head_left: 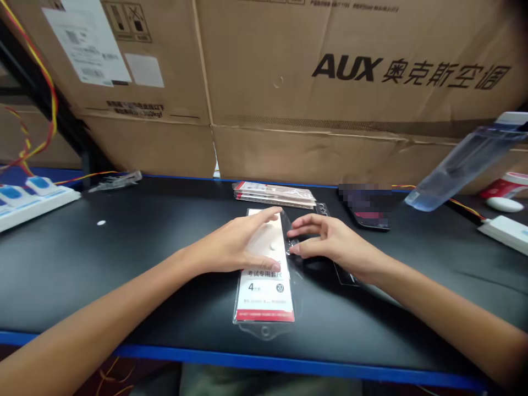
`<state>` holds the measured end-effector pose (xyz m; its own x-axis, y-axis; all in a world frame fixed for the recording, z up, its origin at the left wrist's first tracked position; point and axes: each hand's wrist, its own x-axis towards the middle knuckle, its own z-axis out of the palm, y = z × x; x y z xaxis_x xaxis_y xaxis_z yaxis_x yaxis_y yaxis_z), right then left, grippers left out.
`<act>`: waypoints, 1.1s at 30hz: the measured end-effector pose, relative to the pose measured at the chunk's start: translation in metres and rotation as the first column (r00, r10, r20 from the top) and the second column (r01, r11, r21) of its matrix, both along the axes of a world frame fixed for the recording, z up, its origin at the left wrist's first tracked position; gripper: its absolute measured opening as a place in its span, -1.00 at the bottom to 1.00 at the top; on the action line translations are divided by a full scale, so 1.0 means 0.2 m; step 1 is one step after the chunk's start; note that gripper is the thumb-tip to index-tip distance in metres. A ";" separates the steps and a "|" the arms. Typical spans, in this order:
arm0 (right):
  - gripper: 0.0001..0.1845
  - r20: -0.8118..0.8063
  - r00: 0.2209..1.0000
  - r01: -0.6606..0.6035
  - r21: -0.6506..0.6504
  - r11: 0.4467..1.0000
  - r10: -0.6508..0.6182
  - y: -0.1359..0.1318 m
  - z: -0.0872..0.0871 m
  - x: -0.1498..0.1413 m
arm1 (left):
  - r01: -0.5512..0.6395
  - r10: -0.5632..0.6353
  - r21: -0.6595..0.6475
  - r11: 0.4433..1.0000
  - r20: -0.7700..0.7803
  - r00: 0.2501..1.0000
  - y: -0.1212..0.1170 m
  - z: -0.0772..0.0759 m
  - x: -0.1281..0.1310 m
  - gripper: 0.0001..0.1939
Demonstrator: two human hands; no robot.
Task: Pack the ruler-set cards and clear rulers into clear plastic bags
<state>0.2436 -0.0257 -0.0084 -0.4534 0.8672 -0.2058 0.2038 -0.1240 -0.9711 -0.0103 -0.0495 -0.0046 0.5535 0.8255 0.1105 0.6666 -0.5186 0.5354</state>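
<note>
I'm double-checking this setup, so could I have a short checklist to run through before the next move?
1. Packet on the black tabletop: ok.
2. Packet's printing facing up: ok, though partly covered.
3. Left hand over the packet: ok, lying across it.
4. Right hand gripping the clear plastic beside the packet: cannot tell.
5. Stacked packets apart from both hands: ok, lying beyond them.

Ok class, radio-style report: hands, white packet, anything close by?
Left hand over white packet, thumb and finger spread. Right hand at packet's right edge, fingers curled, not closed. Packet flat; stacked packets near far end.
</note>
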 end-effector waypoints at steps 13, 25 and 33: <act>-0.67 -0.134 0.991 -0.008 -0.176 0.984 -0.016 -0.02 0.06 0.02 | -0.052 0.053 0.031 0.998 -0.032 0.998 -0.03 -0.06 0.07 -0.18; -0.82 -0.299 0.954 -0.056 -0.294 0.954 -0.037 -0.03 0.08 0.04 | -0.100 0.091 0.100 0.990 0.093 0.992 -0.03 -0.09 0.08 -0.35; -0.81 -0.288 0.956 -0.035 -0.270 0.962 -0.046 -0.02 0.04 0.03 | -0.115 0.093 0.198 0.973 0.119 0.989 -0.04 -0.09 0.10 -0.46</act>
<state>0.2496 -0.0306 0.0004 -0.5238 0.8000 -0.2926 -0.0821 -0.3894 -0.9174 0.0092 -0.0576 -0.0219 0.4415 0.8315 0.3371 0.6664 -0.5555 0.4974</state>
